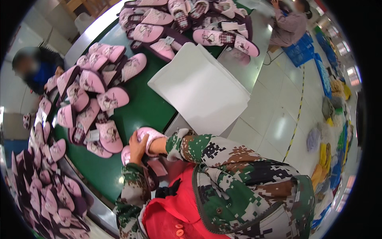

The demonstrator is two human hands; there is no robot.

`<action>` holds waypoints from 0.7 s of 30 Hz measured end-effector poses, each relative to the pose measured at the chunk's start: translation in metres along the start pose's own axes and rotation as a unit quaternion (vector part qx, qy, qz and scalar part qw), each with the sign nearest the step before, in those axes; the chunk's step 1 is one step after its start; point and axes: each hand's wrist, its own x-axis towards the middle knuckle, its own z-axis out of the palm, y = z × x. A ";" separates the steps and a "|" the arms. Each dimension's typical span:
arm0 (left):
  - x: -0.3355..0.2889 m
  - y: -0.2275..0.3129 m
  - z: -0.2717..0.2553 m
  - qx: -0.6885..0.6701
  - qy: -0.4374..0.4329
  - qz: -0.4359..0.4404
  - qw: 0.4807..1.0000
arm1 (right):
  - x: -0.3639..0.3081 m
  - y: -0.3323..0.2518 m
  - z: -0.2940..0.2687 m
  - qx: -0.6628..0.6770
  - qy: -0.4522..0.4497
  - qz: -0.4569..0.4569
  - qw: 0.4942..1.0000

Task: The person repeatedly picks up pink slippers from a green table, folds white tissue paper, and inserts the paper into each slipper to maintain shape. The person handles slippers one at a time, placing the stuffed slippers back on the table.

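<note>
Close in front of my body I have a pink slipper (148,132). My left hand (137,147) grips its left side, fingers bent against the pink upper. My right hand (158,146) reaches into the opening, so its fingers are hidden inside. Below my left hand lies a second pink slipper (125,154), mostly covered by the hand and sleeve. Beside my sleeves hangs a pale pink tag or card (158,167). Just left of my hands is a heap of pink slippers (109,135) with dark soles, checked linings and printed uppers.
The heap rests on a green table top (147,107). White sheets (203,87) lie stacked to the right, with more slippers (151,32) behind. A slipper pile (51,199) fills the lower left. One person (39,69) is at left, another (288,28) near blue crates (298,49).
</note>
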 end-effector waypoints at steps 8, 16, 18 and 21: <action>-0.062 0.050 0.029 0.111 0.123 0.174 0.971 | 0.054 0.046 0.073 -0.006 0.083 -0.085 0.993; -0.079 0.105 0.026 0.057 0.098 0.179 0.977 | -0.094 0.003 -0.005 0.023 0.101 -0.133 0.986; -0.073 0.093 0.030 0.071 0.101 0.180 0.976 | -0.082 0.013 0.012 0.018 0.155 -0.133 0.979; -0.065 0.085 0.027 0.063 0.110 0.168 0.978 | -0.067 0.013 0.013 -0.046 0.200 -0.154 0.966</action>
